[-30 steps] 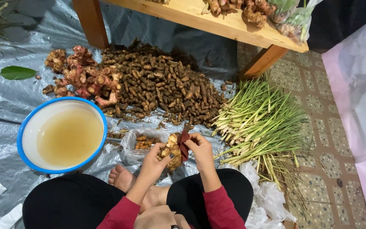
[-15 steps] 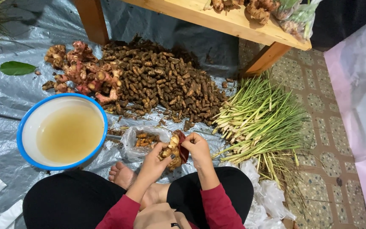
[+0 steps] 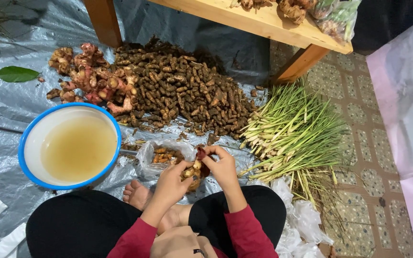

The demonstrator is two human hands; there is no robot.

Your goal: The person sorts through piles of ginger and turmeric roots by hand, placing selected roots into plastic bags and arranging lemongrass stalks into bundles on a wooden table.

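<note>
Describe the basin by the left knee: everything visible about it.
The basin is round, white inside with a bright blue rim, plastic by its look. It sits level on the grey tarp, holding cloudy yellowish water partway up. A clear bag lies just right of it; whether they touch is unclear. Neither hand touches it.

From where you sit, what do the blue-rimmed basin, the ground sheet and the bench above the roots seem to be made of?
The basin looks like plastic or enamelled metal: smooth white inside, glossy blue rim; I cannot tell which. The ground sheet looks like thin grey plastic film, crinkled and shiny. The bench looks like pale, unpainted wood with squared edges, its legs a redder brown.
</note>
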